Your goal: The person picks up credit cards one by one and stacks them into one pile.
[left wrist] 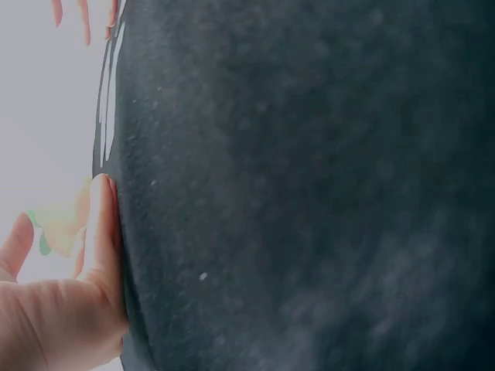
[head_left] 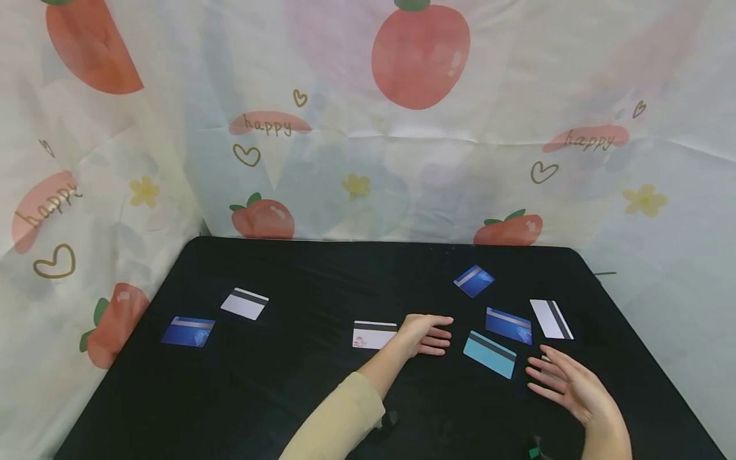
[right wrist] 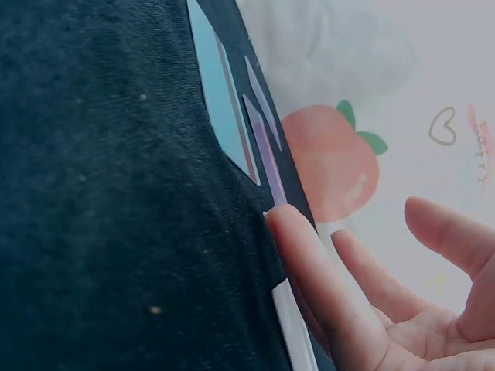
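My left hand [head_left: 427, 335] reaches over the black table with straight, spread fingers pointing right, and holds nothing. Behind its wrist lies a white card [head_left: 368, 338] with a dark stripe, partly covered by the hand. My right hand [head_left: 575, 386] has loosely extended fingers, palm turned inward, with nothing in its grasp. Between the two hands lies a light blue striped card [head_left: 490, 355]. Just beyond it are a dark blue card [head_left: 508, 326] and another blue card [head_left: 474, 281]. A white striped card [head_left: 552, 319] lies past the right fingertips.
On the table's left part lie a blue card [head_left: 188, 332] and a white striped card [head_left: 244, 306]. A small dark object with a green part [head_left: 535, 452] shows at the near edge. Patterned cloth [head_left: 402, 172] hangs behind the black table [head_left: 276, 396].
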The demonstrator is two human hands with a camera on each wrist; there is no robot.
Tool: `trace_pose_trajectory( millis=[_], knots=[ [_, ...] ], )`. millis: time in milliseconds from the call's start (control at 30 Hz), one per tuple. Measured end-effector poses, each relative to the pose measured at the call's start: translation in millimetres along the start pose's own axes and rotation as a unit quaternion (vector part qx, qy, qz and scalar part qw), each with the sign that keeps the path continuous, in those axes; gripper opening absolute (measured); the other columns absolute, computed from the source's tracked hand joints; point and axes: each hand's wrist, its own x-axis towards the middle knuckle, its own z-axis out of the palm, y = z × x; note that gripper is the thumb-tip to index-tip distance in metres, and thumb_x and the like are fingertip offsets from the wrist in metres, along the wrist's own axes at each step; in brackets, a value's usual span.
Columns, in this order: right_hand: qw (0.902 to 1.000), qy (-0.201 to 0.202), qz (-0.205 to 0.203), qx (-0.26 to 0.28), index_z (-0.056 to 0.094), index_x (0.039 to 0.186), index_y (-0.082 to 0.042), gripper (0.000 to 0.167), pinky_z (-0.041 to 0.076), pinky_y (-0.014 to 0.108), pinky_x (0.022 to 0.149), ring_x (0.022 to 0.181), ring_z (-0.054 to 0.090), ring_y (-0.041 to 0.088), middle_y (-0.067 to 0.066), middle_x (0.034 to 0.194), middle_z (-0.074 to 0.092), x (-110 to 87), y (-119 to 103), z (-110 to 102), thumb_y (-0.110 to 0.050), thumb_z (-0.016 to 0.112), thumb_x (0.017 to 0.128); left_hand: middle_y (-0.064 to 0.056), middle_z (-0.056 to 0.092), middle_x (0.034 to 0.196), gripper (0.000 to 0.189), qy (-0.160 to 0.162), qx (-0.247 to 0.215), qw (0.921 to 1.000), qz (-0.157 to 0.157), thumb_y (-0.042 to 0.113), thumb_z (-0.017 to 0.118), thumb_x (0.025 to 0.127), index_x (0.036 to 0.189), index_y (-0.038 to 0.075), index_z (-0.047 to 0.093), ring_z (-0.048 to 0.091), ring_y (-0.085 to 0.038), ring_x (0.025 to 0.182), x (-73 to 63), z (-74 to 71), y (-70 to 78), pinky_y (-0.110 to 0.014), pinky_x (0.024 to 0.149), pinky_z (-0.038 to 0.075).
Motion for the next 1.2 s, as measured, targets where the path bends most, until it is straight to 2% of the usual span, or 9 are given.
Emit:
trace_pose_trajectory(
  millis=[167, 433, 533, 600, 733, 833, 1033, 1200],
  knots=[
    [0.9999, -0.008, 0.007, 0.004, 0.063, 0.096, -0.036, 0.027, 0.054, 0.039, 0.079, 0.091, 0.065, 0.013, -0.007, 0.098, 0.067, 1.4, 4.3, 1.6, -0.027, 0.038, 0.099, -0.012, 0.069, 0.082, 0.043, -0.004, -0.004, 1.0, 0.003, 0.025, 0.073, 0.076, 0.111, 0.003, 0.06, 0.068, -0.026, 0.075, 1.2, 5.1, -3.9, -0.041, 0.066, 0.057],
    [0.9997, 0.013, 0.017, 0.014, 0.064, 0.094, -0.035, 0.025, 0.053, 0.041, 0.08, 0.09, 0.066, 0.016, -0.005, 0.096, 0.067, 5.0, 9.2, 7.3, -0.028, 0.04, 0.099, -0.011, 0.069, 0.08, 0.038, 0.001, -0.001, 1.0, 0.0, 0.022, 0.073, 0.075, 0.107, 0.004, 0.062, 0.068, -0.024, 0.073, 2.4, 14.6, -8.7, -0.04, 0.064, 0.057],
    [0.9992, -0.017, 0.016, 0.034, 0.065, 0.096, -0.033, 0.029, 0.053, 0.041, 0.082, 0.092, 0.065, 0.017, -0.004, 0.098, 0.066, 6.0, 11.2, 6.8, -0.025, 0.037, 0.1, -0.011, 0.069, 0.08, 0.035, 0.005, 0.0, 1.0, 0.0, 0.022, 0.073, 0.075, 0.104, 0.004, 0.063, 0.068, -0.024, 0.073, 3.1, 16.2, -9.4, -0.04, 0.064, 0.057],
    [0.9968, -0.052, 0.015, 0.06, 0.065, 0.099, -0.031, 0.033, 0.052, 0.041, 0.083, 0.094, 0.064, 0.018, -0.003, 0.101, 0.066, 6.6, 12.4, 5.0, -0.024, 0.033, 0.101, -0.011, 0.069, 0.081, 0.032, 0.004, 0.002, 1.0, 0.0, 0.022, 0.073, 0.075, 0.101, 0.005, 0.064, 0.068, -0.024, 0.073, 3.7, 17.2, -10.1, -0.04, 0.063, 0.057],
    [0.9838, -0.13, 0.017, 0.123, 0.066, 0.105, -0.026, 0.041, 0.05, 0.042, 0.087, 0.1, 0.062, 0.021, 0.001, 0.107, 0.065, 8.2, 15.2, -0.1, -0.021, 0.025, 0.102, -0.011, 0.069, 0.081, 0.026, -0.005, 0.008, 1.0, 0.0, 0.021, 0.073, 0.076, 0.096, 0.007, 0.066, 0.068, -0.023, 0.074, 4.3, 19.2, -12.1, -0.041, 0.062, 0.057],
    [0.973, -0.171, 0.014, 0.154, 0.065, 0.11, -0.022, 0.045, 0.048, 0.042, 0.09, 0.104, 0.061, 0.024, 0.004, 0.111, 0.064, 9.8, 17.3, -2.9, -0.02, 0.021, 0.102, -0.01, 0.069, 0.081, 0.024, -0.011, 0.011, 0.9999, 0.002, 0.021, 0.073, 0.076, 0.094, 0.008, 0.067, 0.068, -0.023, 0.074, 4.4, 20.8, -13.2, -0.041, 0.062, 0.057],
    [0.9606, -0.207, 0.015, 0.185, 0.064, 0.114, -0.018, 0.047, 0.046, 0.043, 0.093, 0.107, 0.058, 0.026, 0.007, 0.114, 0.062, 12.3, 20.9, -6.0, -0.02, 0.018, 0.103, -0.009, 0.069, 0.082, 0.022, -0.015, 0.013, 0.9998, 0.0, 0.02, 0.073, 0.076, 0.093, 0.008, 0.067, 0.068, -0.022, 0.075, 5.1, 21.6, -14.5, -0.04, 0.063, 0.057],
    [0.9633, -0.198, 0.018, 0.18, 0.065, 0.112, -0.017, 0.046, 0.046, 0.042, 0.092, 0.106, 0.059, 0.026, 0.007, 0.113, 0.063, 13.1, 21.3, -5.5, -0.02, 0.02, 0.102, -0.009, 0.069, 0.081, 0.016, -0.016, 0.007, 0.9998, -0.006, 0.016, 0.072, 0.076, 0.089, 0.006, 0.069, 0.068, -0.021, 0.074, 4.0, 22.0, -13.8, -0.039, 0.063, 0.057]
  ],
)
